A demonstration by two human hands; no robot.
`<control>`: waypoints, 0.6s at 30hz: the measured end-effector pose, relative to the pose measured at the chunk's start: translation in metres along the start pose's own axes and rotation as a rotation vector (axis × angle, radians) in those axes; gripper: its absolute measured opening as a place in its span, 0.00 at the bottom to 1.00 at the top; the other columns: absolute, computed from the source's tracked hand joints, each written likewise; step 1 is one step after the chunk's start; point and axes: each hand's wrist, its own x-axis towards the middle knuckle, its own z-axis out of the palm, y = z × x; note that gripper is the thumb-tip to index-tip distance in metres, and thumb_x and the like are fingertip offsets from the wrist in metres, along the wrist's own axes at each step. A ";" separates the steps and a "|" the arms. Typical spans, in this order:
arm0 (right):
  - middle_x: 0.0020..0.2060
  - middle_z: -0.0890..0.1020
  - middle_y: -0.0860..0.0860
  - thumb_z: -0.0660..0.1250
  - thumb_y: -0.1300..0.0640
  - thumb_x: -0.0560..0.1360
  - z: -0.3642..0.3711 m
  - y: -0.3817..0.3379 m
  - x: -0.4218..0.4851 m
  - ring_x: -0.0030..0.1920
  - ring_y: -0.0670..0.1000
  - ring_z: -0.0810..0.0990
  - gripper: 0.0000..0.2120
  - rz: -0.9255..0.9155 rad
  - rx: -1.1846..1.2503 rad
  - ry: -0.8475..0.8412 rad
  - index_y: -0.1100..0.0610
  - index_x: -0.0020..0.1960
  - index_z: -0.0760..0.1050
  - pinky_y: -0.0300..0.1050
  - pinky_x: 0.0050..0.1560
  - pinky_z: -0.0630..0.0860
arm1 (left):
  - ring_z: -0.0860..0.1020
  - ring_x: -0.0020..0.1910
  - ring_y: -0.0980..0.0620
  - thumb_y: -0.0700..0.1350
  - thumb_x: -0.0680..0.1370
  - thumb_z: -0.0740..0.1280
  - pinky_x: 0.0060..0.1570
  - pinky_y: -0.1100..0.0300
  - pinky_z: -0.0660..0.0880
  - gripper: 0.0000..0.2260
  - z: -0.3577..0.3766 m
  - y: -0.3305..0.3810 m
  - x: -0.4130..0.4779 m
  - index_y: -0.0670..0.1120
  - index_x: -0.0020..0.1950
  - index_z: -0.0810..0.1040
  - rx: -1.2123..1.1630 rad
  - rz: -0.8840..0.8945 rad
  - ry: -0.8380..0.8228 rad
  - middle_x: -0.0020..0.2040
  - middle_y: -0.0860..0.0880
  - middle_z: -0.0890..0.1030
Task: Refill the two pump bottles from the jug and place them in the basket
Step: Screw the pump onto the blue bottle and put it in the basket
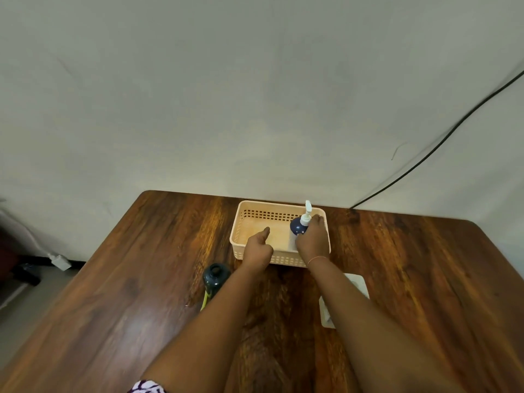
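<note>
Tabletop [141, 279] of brown wood carries a dark open-mouthed container with a yellow-green strap [216, 275], near left. Beyond it, the left hand [257, 248] hangs over the near rim of the peach perforated plastic basket [235, 242], fingers curled, empty. The right hand [312, 239] grips the dark-blue bottle with a white pump [297, 226], upright in the basket's right end.

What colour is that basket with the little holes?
Pale peach, almost cream; the basket shows best in the head view.
</note>
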 end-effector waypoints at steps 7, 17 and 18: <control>0.69 0.67 0.58 0.58 0.62 0.77 0.054 -0.026 -0.088 0.69 0.57 0.66 0.25 -0.109 0.206 -0.257 0.59 0.72 0.58 0.52 0.69 0.67 | 0.65 0.72 0.48 0.32 0.75 0.62 0.59 0.66 0.70 0.23 -0.055 -0.021 -0.032 0.45 0.70 0.70 0.187 0.298 0.339 0.75 0.45 0.64; 0.61 0.77 0.57 0.64 0.68 0.71 0.085 -0.038 -0.136 0.63 0.55 0.73 0.22 0.027 0.208 -0.608 0.58 0.64 0.70 0.45 0.64 0.69 | 0.75 0.49 0.51 0.55 0.81 0.52 0.57 0.58 0.67 0.20 -0.105 -0.064 -0.069 0.43 0.56 0.76 -0.237 -0.098 0.388 0.50 0.47 0.78; 0.61 0.76 0.57 0.64 0.67 0.71 0.086 -0.038 -0.137 0.64 0.55 0.73 0.23 0.025 0.210 -0.609 0.58 0.65 0.69 0.46 0.64 0.69 | 0.72 0.41 0.54 0.55 0.81 0.53 0.53 0.60 0.68 0.18 -0.106 -0.065 -0.070 0.45 0.48 0.77 -0.248 -0.123 0.374 0.42 0.51 0.76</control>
